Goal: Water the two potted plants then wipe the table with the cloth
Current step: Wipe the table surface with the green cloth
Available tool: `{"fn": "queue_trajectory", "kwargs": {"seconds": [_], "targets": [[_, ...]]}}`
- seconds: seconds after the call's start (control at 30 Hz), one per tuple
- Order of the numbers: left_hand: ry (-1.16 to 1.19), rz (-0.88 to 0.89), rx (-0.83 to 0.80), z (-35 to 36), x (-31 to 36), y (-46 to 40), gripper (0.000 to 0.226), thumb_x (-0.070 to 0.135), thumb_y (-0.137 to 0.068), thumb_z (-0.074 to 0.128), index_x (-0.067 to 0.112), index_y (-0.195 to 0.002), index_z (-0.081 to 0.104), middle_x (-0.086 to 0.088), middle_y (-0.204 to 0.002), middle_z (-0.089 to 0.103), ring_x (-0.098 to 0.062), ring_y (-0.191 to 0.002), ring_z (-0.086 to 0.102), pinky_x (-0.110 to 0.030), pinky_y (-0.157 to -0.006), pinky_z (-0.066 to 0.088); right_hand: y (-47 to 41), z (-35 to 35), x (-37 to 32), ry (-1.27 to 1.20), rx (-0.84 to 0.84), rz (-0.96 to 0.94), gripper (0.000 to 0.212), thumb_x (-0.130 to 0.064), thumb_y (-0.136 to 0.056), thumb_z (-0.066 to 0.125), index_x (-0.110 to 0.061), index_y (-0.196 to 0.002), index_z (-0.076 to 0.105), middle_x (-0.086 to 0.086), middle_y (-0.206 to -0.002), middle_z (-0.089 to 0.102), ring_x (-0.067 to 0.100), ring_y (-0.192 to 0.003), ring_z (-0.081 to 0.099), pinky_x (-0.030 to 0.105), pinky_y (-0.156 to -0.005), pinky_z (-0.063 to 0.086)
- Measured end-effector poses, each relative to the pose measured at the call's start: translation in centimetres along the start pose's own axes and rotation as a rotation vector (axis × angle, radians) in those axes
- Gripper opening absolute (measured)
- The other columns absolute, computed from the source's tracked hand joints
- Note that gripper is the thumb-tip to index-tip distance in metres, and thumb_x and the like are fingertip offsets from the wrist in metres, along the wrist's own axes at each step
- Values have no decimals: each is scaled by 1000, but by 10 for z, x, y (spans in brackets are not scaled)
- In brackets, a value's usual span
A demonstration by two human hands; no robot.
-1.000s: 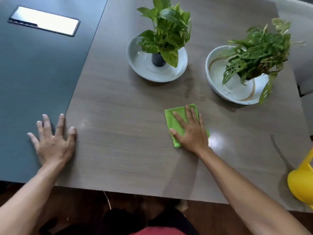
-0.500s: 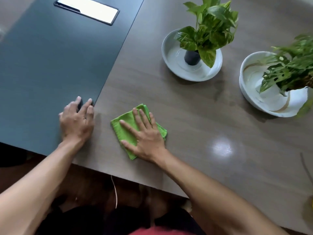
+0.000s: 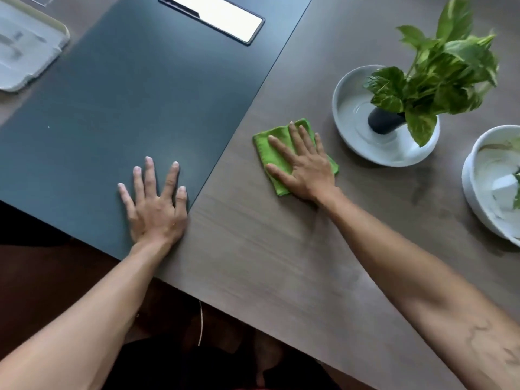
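Cloth (image 3: 284,161), bright green and folded into a rough square, lies flat on the brown wood-grain table (image 3: 281,263) under the right hand (image 3: 305,167). That hand presses palm-down on it with fingers straight and slightly fanned, not gripping, so the cloth's left edge and near corner show past the thumb. The left hand (image 3: 156,205) rests palm-down with fingers spread wide on the dark blue-grey table panel (image 3: 118,102), just beside the seam where that panel meets the brown surface; it holds nothing.

Right of the cloth, near but not touching it, sits a white shallow dish (image 3: 351,136) holding a small dark pot (image 3: 384,122) with a leafy green pothos plant (image 3: 439,77); a little water glints in the dish. At the right edge of the view a second white bowl (image 3: 478,192) is partly cut off, with only a sliver of leaf visible in it. On the dark panel's far side a rectangular bright inset (image 3: 216,14) is framed in black, and a pale tray (image 3: 28,49) lies at the far left corner.
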State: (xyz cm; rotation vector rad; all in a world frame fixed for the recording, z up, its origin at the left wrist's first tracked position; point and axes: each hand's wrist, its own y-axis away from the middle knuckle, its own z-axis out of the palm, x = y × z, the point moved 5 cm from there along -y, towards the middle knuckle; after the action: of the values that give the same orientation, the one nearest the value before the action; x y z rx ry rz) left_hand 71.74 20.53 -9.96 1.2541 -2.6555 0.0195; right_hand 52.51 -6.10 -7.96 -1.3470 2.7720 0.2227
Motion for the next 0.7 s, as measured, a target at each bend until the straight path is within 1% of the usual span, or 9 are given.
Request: {"fn": "queue_trajectory", "kwargs": {"seconds": [0.1,0.17,0.27,0.33,0.43,0.6,0.7], "targets": [[4,13,18,3,-1,-1,54,50,-98,21,45,-151,15,-5,-165,4,-29,-150,2,-59,-118,-2,-63,-12,23,-26,-12,134,69,-77,-89,21,-50,-153,14,4,-168,2,23,-154,-2,50,-123,-3],[7,19,26,5,-2,1,53,49,-98,22,46,-151,14,-6,-165,4,-30,-150,3,-60,-118,-1,-88,-15,29,-44,2,202,70,-78,-88,19,-51,-152,13,5,-168,0,23,-154,-3,50,-123,-5],[7,19,37,5,-1,-2,53,48,-99,22,46,-151,14,-7,-165,5,-31,-150,5,-60,-118,0,-98,-14,24,-40,9,229,72,-79,-87,15,-50,-153,11,6,-168,-1,24,-154,-4,50,-123,-5],[5,19,34,4,0,-1,53,48,-99,21,45,-152,14,-7,-165,5,-32,-150,6,-61,-118,1,-89,-11,13,-34,0,207,71,-77,-88,16,-49,-153,10,7,-167,-1,25,-154,-4,50,-123,-4],[-3,19,29,4,0,1,53,47,-99,21,44,-152,15,-8,-165,5,-32,-150,6,-61,-118,1,-67,-6,-21,5,-2,84,69,-72,-92,23,-46,-155,12,11,-167,0,28,-154,-2,51,-123,-1],[-10,14,11,3,0,0,53,48,-99,18,44,-152,14,-7,-165,4,-32,-150,4,-61,-118,0,5,9,-91,50,35,-245,68,-71,-92,27,-43,-154,21,12,-166,11,29,-153,8,52,-122,8],[-16,7,-3,4,-1,-1,53,48,-99,17,45,-152,13,-7,-165,2,-31,-150,2,-61,-117,-1,53,20,-119,25,77,-397,67,-71,-93,30,-42,-153,26,12,-165,15,28,-153,10,52,-121,12]]}}
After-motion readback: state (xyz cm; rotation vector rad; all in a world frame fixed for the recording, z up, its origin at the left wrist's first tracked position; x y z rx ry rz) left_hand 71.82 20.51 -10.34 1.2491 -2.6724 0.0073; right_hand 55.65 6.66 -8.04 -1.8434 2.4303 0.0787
